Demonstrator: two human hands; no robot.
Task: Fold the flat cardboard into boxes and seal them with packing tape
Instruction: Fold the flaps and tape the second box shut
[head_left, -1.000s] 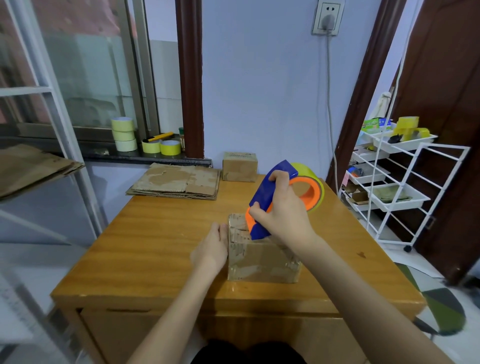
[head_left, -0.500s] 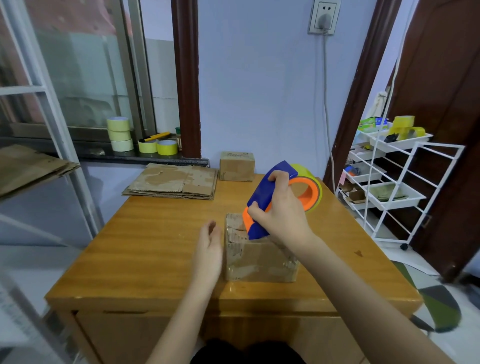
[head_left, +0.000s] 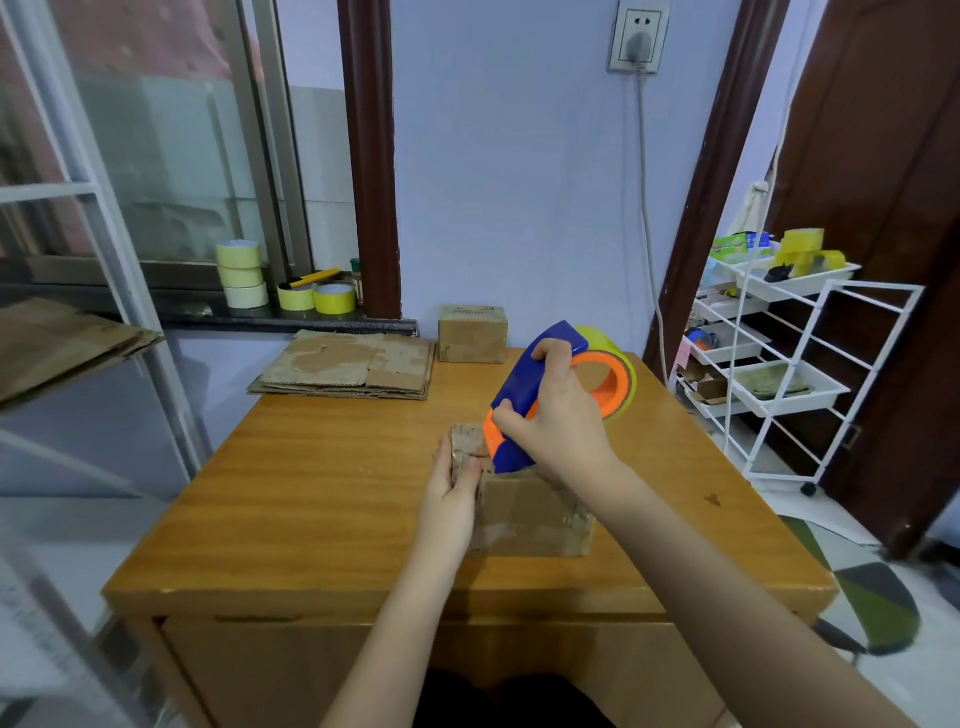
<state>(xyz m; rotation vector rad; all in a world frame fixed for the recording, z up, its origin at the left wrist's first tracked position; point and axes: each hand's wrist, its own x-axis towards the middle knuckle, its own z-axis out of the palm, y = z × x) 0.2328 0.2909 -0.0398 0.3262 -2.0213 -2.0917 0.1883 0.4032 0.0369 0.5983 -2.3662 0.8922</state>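
Observation:
A small folded cardboard box (head_left: 524, 514) stands near the front of the wooden table (head_left: 311, 493). My left hand (head_left: 454, 491) holds the box's left end, thumb on its top edge. My right hand (head_left: 553, 421) grips a blue and orange tape dispenser (head_left: 524, 400) with a yellow-green tape roll (head_left: 623, 374), its front end pressed on the box's top near the left end. A strip of clear tape runs down the box's top to the right. A stack of flat cardboard (head_left: 353, 366) lies at the table's back left.
A finished small box (head_left: 471, 333) sits at the back edge against the wall. Tape rolls (head_left: 241, 275) stand on the window sill. A white wire rack (head_left: 769, 374) stands right of the table. More flat cardboard (head_left: 57, 343) rests on a shelf at left.
My left hand moved from flat beside the box to holding its left end with the thumb on top. The dispenser has stayed near the box's left top.

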